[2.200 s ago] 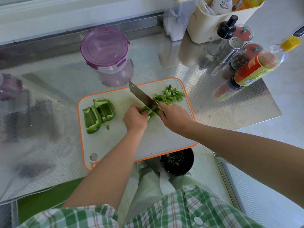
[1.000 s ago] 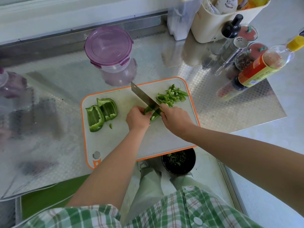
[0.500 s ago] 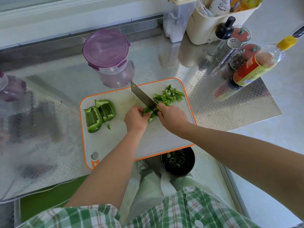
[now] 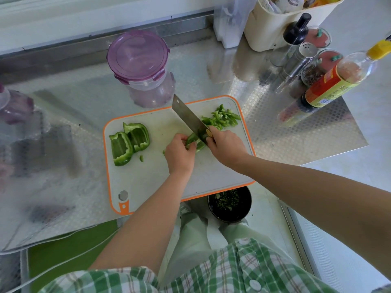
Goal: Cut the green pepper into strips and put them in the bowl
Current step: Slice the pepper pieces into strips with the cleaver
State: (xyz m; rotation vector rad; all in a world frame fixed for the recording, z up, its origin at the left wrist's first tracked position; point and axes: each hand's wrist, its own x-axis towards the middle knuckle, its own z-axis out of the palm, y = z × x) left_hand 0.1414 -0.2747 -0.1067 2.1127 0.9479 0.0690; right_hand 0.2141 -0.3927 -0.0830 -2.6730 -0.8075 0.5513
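On the white, orange-rimmed cutting board [image 4: 152,180], my left hand [image 4: 179,154] holds down a green pepper piece [image 4: 193,140] with curled fingers. My right hand [image 4: 226,144] grips the handle of a cleaver [image 4: 187,117], whose blade rests on that piece right beside my left fingers. A pile of cut strips [image 4: 224,118] lies at the board's far right corner. Two larger pepper pieces [image 4: 129,142] sit on the board's left side, with a small scrap [image 4: 141,158] near them. A dark bowl [image 4: 229,205] with chopped greens stands below the board's near edge.
A purple-lidded container [image 4: 139,66] stands behind the board. Bottles, a shaker and jars [image 4: 317,66] crowd the right back, beside a cream caddy [image 4: 275,24]. Another purple container [image 4: 12,106] is at the far left. The metal counter's edge runs just under the board.
The cleaver keeps slicing at the same spot while my left hand stays on the pepper piece. The pile of strips and the two large pieces have not moved.
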